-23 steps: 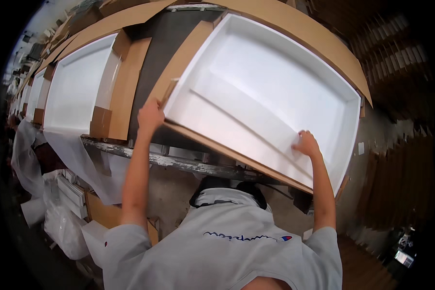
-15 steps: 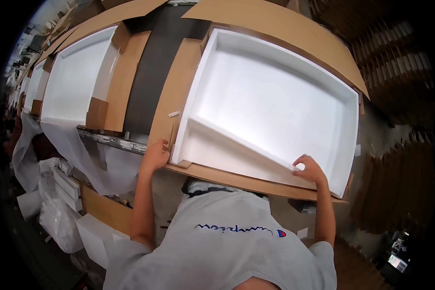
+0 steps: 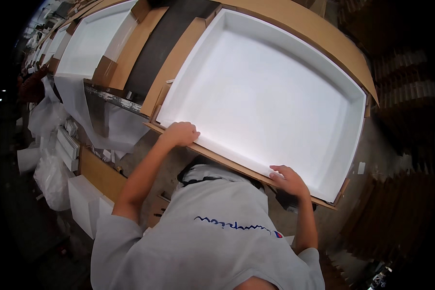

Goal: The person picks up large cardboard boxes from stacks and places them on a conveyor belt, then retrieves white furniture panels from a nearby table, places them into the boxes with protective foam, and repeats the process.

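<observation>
A large white-lined cardboard box (image 3: pixel 275 96) lies open in front of me, with white foam-like walls around its white floor. The near wall is a long white foam strip (image 3: pixel 232 155), set along the near cardboard edge. My left hand (image 3: pixel 180 134) is closed over the strip near its left end, fingers curled together across the top. Farther right along the same strip, my right hand (image 3: pixel 290 181) grips with its fingers bent over the top edge. The undersides of both grips are hidden.
Behind the box stands a raised brown cardboard flap (image 3: pixel 314 29). A dark table surface (image 3: pixel 164 38) separates it from another white-lined box (image 3: pixel 99 41) at the left. Below that are a clear plastic bag (image 3: pixel 53 181) and a white block (image 3: pixel 84 203). Stacked cardboard (image 3: pixel 386 217) stands at the right.
The white strip, slanted across the box before, now lies along the near side. My left hand moved right from the box's corner onto it; my right hand moved left and nearer to me.
</observation>
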The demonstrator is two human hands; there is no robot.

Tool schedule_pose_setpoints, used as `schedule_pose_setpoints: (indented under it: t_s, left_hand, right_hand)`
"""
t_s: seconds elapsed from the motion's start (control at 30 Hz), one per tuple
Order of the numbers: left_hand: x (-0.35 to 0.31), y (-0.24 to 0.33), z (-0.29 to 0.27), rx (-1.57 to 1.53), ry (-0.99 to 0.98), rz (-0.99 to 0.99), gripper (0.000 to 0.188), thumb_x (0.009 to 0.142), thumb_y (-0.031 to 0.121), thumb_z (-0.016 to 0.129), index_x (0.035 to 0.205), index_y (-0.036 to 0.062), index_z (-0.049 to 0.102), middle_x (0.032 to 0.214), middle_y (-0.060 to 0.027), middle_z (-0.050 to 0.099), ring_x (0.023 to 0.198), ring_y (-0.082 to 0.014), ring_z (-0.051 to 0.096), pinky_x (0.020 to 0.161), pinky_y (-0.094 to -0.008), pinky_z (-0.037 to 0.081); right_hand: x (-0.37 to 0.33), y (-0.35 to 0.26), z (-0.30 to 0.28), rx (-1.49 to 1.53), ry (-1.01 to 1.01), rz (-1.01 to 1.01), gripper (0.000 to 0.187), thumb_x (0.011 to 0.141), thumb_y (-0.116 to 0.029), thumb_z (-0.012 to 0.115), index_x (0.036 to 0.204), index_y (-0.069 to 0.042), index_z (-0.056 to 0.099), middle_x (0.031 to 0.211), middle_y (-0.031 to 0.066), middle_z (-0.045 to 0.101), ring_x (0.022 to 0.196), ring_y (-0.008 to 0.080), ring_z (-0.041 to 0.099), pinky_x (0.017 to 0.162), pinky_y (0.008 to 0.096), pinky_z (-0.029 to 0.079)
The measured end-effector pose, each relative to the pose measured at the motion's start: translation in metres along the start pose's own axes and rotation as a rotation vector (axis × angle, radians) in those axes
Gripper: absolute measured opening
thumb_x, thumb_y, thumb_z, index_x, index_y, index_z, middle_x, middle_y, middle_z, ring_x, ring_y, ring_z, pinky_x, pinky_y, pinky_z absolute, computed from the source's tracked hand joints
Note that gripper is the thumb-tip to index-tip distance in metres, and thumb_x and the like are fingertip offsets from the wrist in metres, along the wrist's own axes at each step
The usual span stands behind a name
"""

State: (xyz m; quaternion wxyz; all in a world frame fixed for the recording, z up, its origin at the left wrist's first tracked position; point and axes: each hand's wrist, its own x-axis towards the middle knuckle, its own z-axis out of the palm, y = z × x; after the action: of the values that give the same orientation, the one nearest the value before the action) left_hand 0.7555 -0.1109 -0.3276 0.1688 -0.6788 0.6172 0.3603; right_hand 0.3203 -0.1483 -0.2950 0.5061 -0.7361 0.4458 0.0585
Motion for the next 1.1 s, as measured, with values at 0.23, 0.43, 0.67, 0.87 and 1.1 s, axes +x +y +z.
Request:
schedule_pose_setpoints:
  t_s: [0.23,0.43,0.67,0.87,1.1]
  left_hand:
    - [-0.027,0.037,-0.009,-0.208,0.923,0.111,0.018,0.083,0.011,0.06,0.1,0.0051,0.062,0.102,-0.012,0.062,0.097,-0.0319,0.057,0.086,-0.0407,0.045]
    - [-0.087,0.085,0.043,-0.349,1.397,0.088,0.021,0.078,0.005,0.06,0.099,0.0045,0.06,0.108,-0.0132,0.057,0.1,-0.0348,0.054,0.088,-0.0413,0.044]
    - [-0.111,-0.032,0.219,-0.802,0.991,-0.404,0.034,0.081,0.017,0.06,0.112,0.0043,0.057,0.113,-0.0156,0.054,0.101,-0.0348,0.056,0.086,-0.0413,0.047]
    - [-0.206,-0.157,0.524,-1.34,0.404,-0.816,0.032,0.082,0.029,0.06,0.103,0.0054,0.067,0.104,-0.0175,0.066,0.099,-0.0314,0.062,0.087,-0.04,0.048]
    - [-0.404,-0.161,0.678,-2.053,1.194,-1.42,0.027,0.083,0.021,0.057,0.097,0.0004,0.066,0.089,-0.0141,0.068,0.081,-0.0226,0.065,0.072,-0.034,0.05]
  right_hand:
    - [0.009,-0.016,-0.001,-0.012,-0.1,-0.018,0.049,0.091,-0.039,0.054,0.127,-0.005,0.055,0.123,0.0177,0.058,0.114,0.0322,0.053,0.098,0.0381,0.041]
    - [0.006,-0.049,0.011,-0.129,0.162,-0.221,0.041,0.091,-0.027,0.057,0.125,-0.004,0.055,0.121,0.017,0.059,0.113,0.032,0.053,0.097,0.0374,0.041]
    - [0.037,-0.19,0.107,-0.001,0.631,-0.556,0.027,0.086,-0.008,0.058,0.113,-0.003,0.059,0.115,0.0134,0.06,0.109,0.0294,0.054,0.096,0.0376,0.041]
    - [0.079,-0.284,0.265,-0.034,-0.041,-0.735,0.03,0.086,-0.014,0.06,0.114,-0.002,0.059,0.094,0.014,0.066,0.089,0.0269,0.063,0.084,0.0348,0.048]
    - [0.23,-0.034,0.451,-0.388,-0.566,0.052,0.026,0.092,-0.022,0.056,0.111,-0.005,0.061,0.091,0.0109,0.066,0.085,0.0229,0.064,0.075,0.0333,0.05]
